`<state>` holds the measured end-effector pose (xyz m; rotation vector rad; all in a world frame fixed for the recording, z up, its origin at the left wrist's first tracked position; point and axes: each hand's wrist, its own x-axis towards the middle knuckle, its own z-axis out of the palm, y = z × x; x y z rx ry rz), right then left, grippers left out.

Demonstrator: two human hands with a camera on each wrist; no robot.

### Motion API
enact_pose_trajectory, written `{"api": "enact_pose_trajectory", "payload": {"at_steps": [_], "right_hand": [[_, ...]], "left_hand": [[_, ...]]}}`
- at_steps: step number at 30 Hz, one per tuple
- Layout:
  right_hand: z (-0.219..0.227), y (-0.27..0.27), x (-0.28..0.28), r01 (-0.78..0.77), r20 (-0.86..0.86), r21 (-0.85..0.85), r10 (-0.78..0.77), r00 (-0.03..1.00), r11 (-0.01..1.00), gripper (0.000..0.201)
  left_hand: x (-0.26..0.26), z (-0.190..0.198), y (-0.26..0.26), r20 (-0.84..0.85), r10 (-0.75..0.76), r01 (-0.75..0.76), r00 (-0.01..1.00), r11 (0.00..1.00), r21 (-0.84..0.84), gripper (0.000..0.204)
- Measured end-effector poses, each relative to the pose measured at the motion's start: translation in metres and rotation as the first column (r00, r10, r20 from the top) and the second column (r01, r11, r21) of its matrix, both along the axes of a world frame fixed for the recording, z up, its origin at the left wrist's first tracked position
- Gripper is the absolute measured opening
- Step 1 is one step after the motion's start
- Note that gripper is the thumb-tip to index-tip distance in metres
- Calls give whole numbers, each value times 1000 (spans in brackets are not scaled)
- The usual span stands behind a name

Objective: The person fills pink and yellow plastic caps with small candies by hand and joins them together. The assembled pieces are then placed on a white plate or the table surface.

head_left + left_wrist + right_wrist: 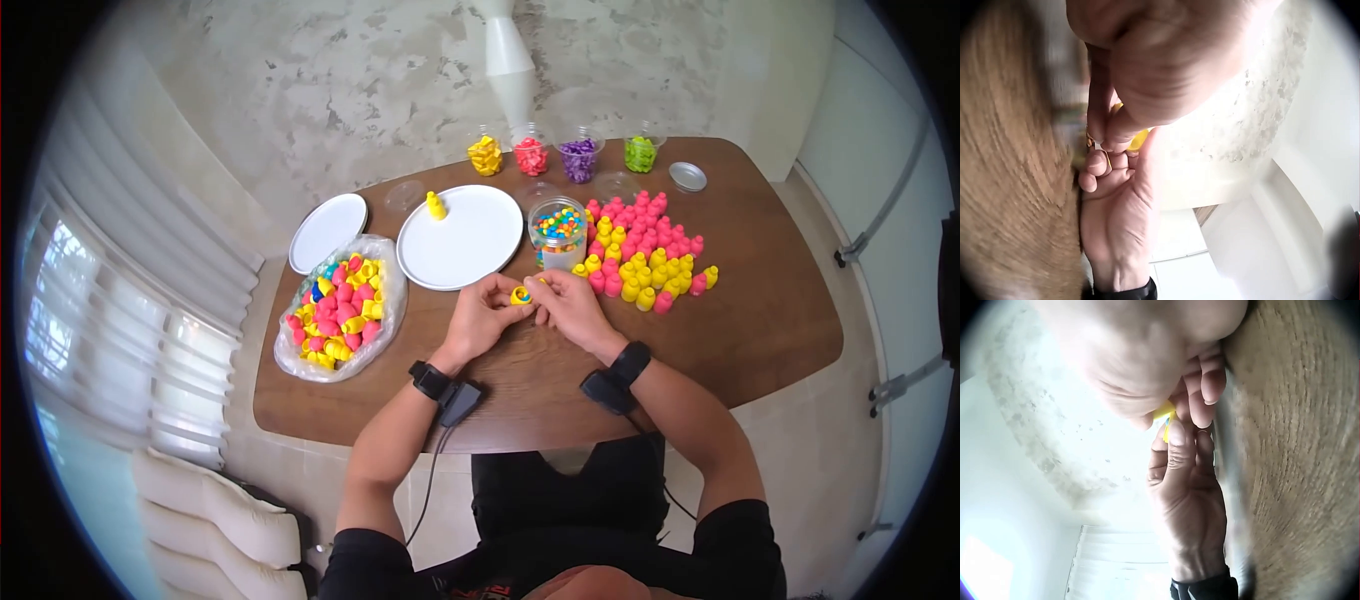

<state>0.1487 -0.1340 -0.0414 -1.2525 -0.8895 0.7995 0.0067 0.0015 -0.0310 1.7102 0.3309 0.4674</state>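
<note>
Close together over the table, both hands work at small yellow pieces. My left hand (482, 318) pinches a yellow cup-like piece (520, 296) with its opening facing up and some blue inside. Thumb and fingers of my right hand (578, 308) pinch another small yellow piece (1163, 411) right beside it, mostly hidden by the fingers. Just beyond the hands stands a clear jar (558, 255) of small multicoloured balls. A yellow bottle-shaped container (436, 206) is on the large white plate (462, 248). Pink and yellow bottle-shaped containers (650, 255) stand grouped right of the jar.
At the left lies a plastic bag (391, 290) of loose pink, yellow and blue pieces, near a second white plate (328, 232). Along the back edge stand clear cups with yellow, pink, purple (579, 160) and green pieces. A silver lid (688, 177) lies at the back right.
</note>
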Motion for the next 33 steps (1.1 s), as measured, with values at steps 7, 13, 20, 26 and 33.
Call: {"api": "enact_pose_trajectory", "payload": {"at_steps": [7,13,20,26,33], "right_hand": [[0,2,-7,39,-145,59,-30,989,998,29],[-5,7,-9,68,41,4,-68,997,998,25],[-5,6,-7,76,-3,37,-76,997,996,26],[-7,8,-7,91,51,53,-94,994,994,25],[5,-1,-11,136,-53,46,-134,990,990,27]], "left_hand": [[4,16,-3,70,116,-109,991,989,-95,28],[27,71,8,38,190,-193,981,946,260,30],[79,112,5,72,59,-92,996,501,861,32],[85,130,-5,-143,53,143,988,5,990,29],[56,105,5,-138,172,15,975,573,820,29]]}}
